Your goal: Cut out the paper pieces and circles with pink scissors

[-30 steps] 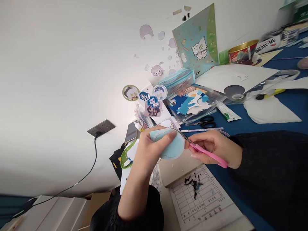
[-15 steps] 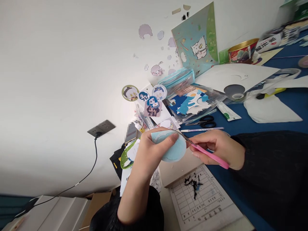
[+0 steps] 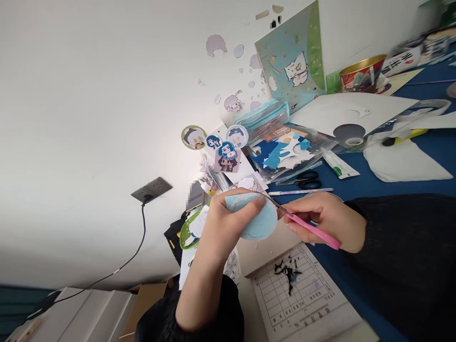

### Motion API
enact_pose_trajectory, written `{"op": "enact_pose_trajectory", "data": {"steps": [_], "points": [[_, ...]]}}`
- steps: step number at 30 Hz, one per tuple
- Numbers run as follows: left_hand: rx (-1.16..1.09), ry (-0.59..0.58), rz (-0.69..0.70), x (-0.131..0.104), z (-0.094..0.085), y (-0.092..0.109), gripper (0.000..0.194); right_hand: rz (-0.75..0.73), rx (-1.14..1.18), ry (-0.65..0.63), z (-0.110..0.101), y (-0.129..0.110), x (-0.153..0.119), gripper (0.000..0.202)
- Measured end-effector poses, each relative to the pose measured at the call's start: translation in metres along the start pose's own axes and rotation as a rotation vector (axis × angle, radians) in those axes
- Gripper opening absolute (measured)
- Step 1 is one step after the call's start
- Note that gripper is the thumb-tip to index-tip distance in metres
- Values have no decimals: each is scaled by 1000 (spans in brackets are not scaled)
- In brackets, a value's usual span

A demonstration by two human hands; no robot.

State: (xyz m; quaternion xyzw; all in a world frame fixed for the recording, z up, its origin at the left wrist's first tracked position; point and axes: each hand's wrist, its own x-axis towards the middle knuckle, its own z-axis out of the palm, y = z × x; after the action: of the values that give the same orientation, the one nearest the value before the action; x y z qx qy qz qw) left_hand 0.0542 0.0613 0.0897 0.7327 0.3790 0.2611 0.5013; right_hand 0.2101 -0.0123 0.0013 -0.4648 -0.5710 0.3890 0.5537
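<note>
Between thumb and fingers, my left hand holds a light blue paper piece with a rounded edge. My right hand is closed on the pink handle of a pair of scissors. The metal blades reach left to the upper edge of the blue paper, near my left thumb. Part of the paper and the tips of the blades are hidden by my left hand. Below both hands lies a printed sheet with dark scraps on it.
Black-handled scissors and a pen lie beyond my hands. Farther back are a plastic bag with blue paper scraps, a pencil case, a tube, a red and gold bowl and a picture board. A socket is on the wall.
The whole view has shifted very slightly. Both hands keep their grip on the blue paper and the pink scissors, with almost no movement between them.
</note>
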Motion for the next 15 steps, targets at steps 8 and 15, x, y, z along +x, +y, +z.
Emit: {"op": "enact_pose_trajectory", "data": {"steps": [8,15], "points": [[7,9,12,-2,0,1,15,-28,-11,-25,-2,1,1,16],[25,-25,9,0,-3,-1,16,-5,15,-28,-2,0,1,10]]}}
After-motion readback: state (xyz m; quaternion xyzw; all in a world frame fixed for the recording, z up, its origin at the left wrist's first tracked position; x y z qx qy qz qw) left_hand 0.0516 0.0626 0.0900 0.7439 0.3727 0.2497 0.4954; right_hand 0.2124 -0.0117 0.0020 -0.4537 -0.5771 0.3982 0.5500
